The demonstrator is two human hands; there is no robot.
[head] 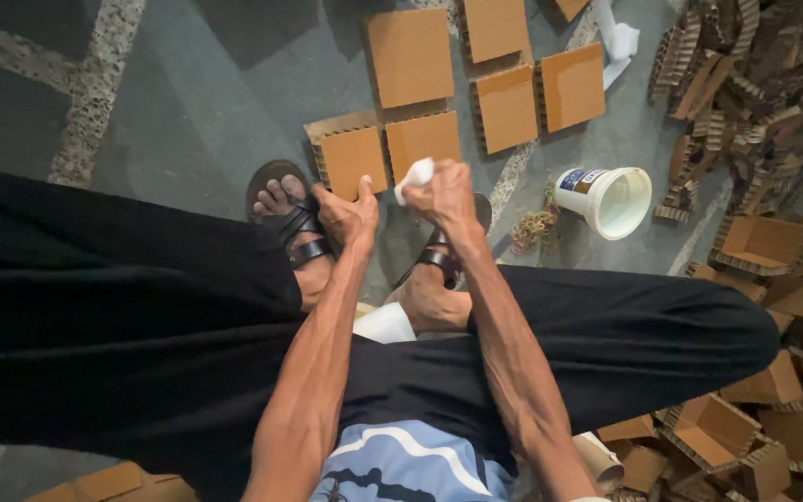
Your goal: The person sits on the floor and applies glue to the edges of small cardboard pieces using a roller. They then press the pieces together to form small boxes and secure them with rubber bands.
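I sit with my legs apart in black trousers and look down at the floor. My left hand (pixel 348 216) grips the near edge of a square cardboard piece with honeycomb edging (pixel 349 156). My right hand (pixel 445 200) is closed around a small white wad, cloth or paper (pixel 415 175), held just beside the left hand, over the gap between that piece and another brown cardboard square (pixel 423 139). My sandalled feet (pixel 292 223) rest on the floor under both hands.
More brown cardboard squares (pixel 504 107) lie in rows ahead. A white tub (pixel 608 197) lies on its side at right, next to a clump of rubber bands (pixel 535 228). Honeycomb cardboard strips (pixel 755 84) and folded cardboard boxes (pixel 759 246) pile up along the right side.
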